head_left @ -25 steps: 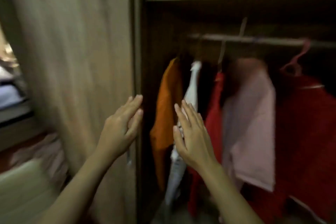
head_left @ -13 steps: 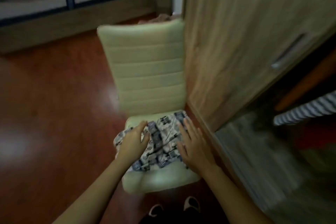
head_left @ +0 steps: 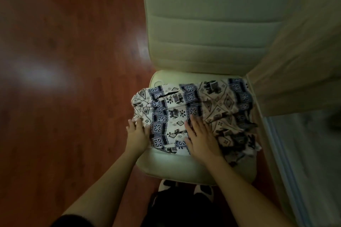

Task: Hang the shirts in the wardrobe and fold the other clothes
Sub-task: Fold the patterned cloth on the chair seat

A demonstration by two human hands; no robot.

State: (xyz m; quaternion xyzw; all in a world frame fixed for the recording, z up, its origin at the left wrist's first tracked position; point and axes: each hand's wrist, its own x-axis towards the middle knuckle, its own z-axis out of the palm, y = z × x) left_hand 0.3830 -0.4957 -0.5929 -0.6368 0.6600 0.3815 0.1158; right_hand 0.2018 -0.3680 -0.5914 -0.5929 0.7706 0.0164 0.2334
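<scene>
A white garment with a dark blue and black print (head_left: 217, 101) lies crumpled on the seat of a pale cushioned chair (head_left: 184, 167). My left hand (head_left: 137, 132) is at the garment's left edge, its fingers curled on the cloth and its thumb lying over the fabric. Flat on the middle of the garment, fingers spread and pointing away from me, rests my right hand (head_left: 201, 138). The wardrobe's hanging shirts are out of view.
The chair's ribbed backrest (head_left: 212, 24) rises behind the seat. A wooden wardrobe door (head_left: 304, 61) stands right against the chair, with the wardrobe's floor track (head_left: 287, 162) below it. Glossy red-brown floor (head_left: 64, 79) spreads to the left. My slippered feet (head_left: 168, 184) are below the seat.
My view swung from the open wardrobe with its hanging shirts down to the chair. Both hands came down onto the patterned garment, and I have leaned in closer.
</scene>
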